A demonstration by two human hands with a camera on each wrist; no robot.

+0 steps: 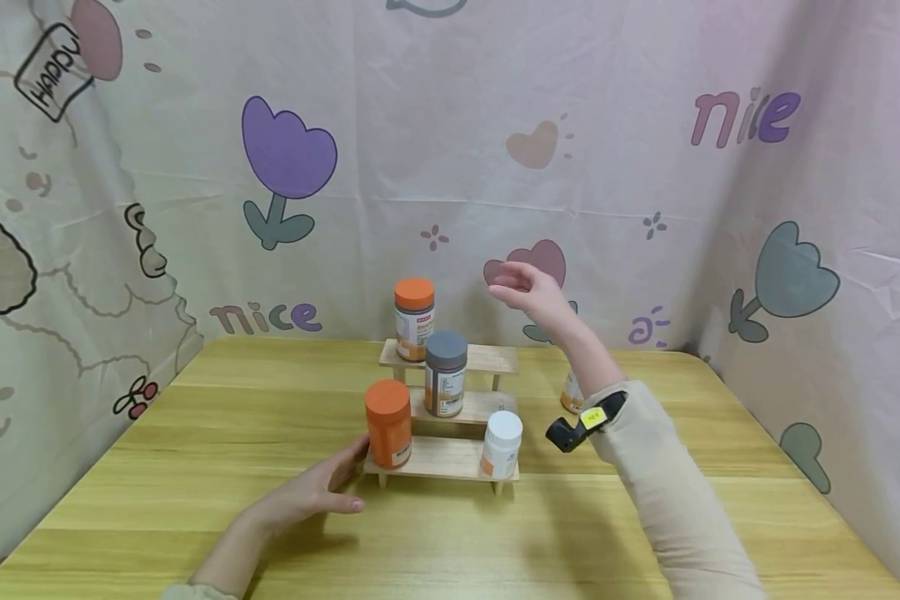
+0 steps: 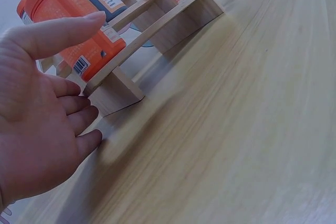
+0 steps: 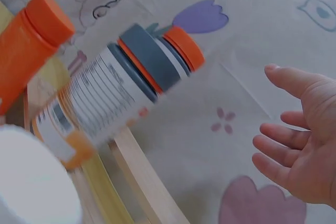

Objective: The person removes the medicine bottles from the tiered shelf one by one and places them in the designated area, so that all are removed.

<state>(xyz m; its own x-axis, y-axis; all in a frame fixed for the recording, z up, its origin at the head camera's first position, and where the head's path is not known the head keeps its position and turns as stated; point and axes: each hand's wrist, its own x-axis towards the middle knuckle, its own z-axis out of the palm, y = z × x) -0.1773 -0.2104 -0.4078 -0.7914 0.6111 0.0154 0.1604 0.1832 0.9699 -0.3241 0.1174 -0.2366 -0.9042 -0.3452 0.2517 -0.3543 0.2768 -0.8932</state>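
Note:
A three-step wooden rack [image 1: 450, 457] carries several pill bottles. On its lowest step stand an orange bottle [image 1: 389, 425] at the left end and a small white bottle [image 1: 503, 446] at the right. A grey-lidded bottle [image 1: 446, 375] is on the middle step, and an orange-lidded bottle [image 1: 415, 321] tops the rack. My left hand [image 1: 300, 500] is at the rack's lower left end, fingertips right by the step's edge and the orange bottle, thumb apart. Raised above the rack's right side, my right hand [image 1: 532, 296] has loosely bent fingers and holds nothing.
Another bottle [image 1: 572, 393] stands on the table right of the rack, partly hidden by my right forearm. The wooden table [image 1: 270, 417] ends at a patterned cloth [image 1: 435, 125] behind and at both sides. A black camera [image 1: 570, 433] sits on my right wrist.

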